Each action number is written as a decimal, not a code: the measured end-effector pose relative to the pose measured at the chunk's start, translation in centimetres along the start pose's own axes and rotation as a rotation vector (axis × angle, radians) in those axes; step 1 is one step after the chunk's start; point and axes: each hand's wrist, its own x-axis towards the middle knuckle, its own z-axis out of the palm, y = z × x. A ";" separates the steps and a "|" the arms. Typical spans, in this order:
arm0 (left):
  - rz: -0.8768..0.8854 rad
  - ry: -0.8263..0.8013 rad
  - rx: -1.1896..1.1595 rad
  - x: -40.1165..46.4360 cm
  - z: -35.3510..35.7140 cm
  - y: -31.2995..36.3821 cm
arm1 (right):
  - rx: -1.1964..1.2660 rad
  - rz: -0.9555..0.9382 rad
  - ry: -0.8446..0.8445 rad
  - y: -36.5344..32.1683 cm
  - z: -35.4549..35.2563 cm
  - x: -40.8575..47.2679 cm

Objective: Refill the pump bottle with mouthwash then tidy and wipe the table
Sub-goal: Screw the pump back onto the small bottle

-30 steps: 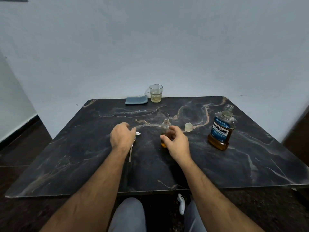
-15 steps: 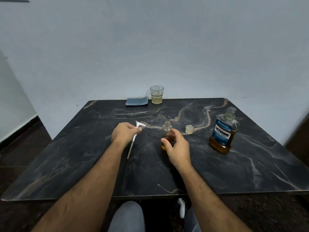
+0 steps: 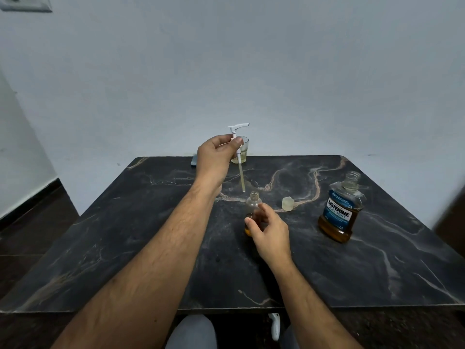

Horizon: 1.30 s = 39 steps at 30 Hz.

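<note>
A small clear pump bottle [image 3: 253,204] stands open-necked at the table's middle, with amber liquid in its lower part. My right hand [image 3: 270,231] holds it around the lower body. My left hand [image 3: 216,159] grips the white pump head [image 3: 237,127] and holds it upright in the air, its dip tube [image 3: 241,177] hanging just above and left of the bottle's neck. The mouthwash bottle [image 3: 341,210], uncapped and holding amber liquid, stands to the right. Its pale cap [image 3: 287,204] lies between the two bottles.
A glass [image 3: 242,153] with a little pale liquid stands at the table's far edge, partly behind my left hand. A folded blue cloth [image 3: 193,161] lies beside it, mostly hidden. The dark marble table [image 3: 125,235] meets a white wall behind.
My left hand picked the pump head up off the table and raised it upright above the small bottle. My right hand stayed on the bottle.
</note>
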 end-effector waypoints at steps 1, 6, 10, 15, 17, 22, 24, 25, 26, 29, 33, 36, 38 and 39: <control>0.007 -0.003 -0.007 -0.1 0.4 0.0 | 0.003 -0.002 -0.002 -0.1 0.0 0.0; 0.008 -0.022 -0.023 -0.7 1.8 -0.3 | 0.006 -0.001 0.002 -0.1 0.0 0.0; 0.006 -0.077 0.015 -1.5 2.1 -1.8 | 0.011 -0.013 0.006 -0.1 0.0 0.0; -0.004 -0.171 0.165 -2.5 1.3 -4.3 | 0.022 -0.028 0.007 -0.1 0.0 -0.1; -0.011 -0.211 0.222 -2.9 0.9 -5.3 | 0.016 -0.026 0.002 -0.2 -0.1 -0.1; -0.021 -0.232 0.297 -3.6 -0.2 -7.0 | 0.011 -0.022 -0.012 0.0 -0.2 -0.1; -0.023 -0.229 0.301 -3.8 -0.5 -7.6 | 0.010 -0.012 -0.014 0.1 -0.1 -0.1; -0.014 -0.237 0.296 -3.8 -0.7 -7.8 | 0.014 -0.009 -0.014 0.2 0.0 0.0; -0.001 -0.253 0.296 -3.9 -0.8 -7.9 | 0.017 -0.008 -0.016 0.3 0.1 -0.1; 0.034 -0.341 0.349 -4.1 -1.0 -7.4 | 0.022 0.001 -0.019 0.2 0.1 -0.1; 0.027 -0.453 0.441 -4.0 -1.3 -7.5 | 0.022 0.004 -0.005 0.1 0.2 -0.1; -0.067 -0.509 0.368 -3.9 -1.1 -7.1 | 0.032 -0.006 -0.009 0.1 0.3 -0.1; -0.154 -0.516 0.298 -4.0 -0.7 -6.8 | 0.026 -0.011 -0.001 0.2 0.4 -0.1; -0.170 -0.503 0.288 -4.0 -0.5 -6.8 | 0.022 -0.014 0.003 0.2 0.3 0.0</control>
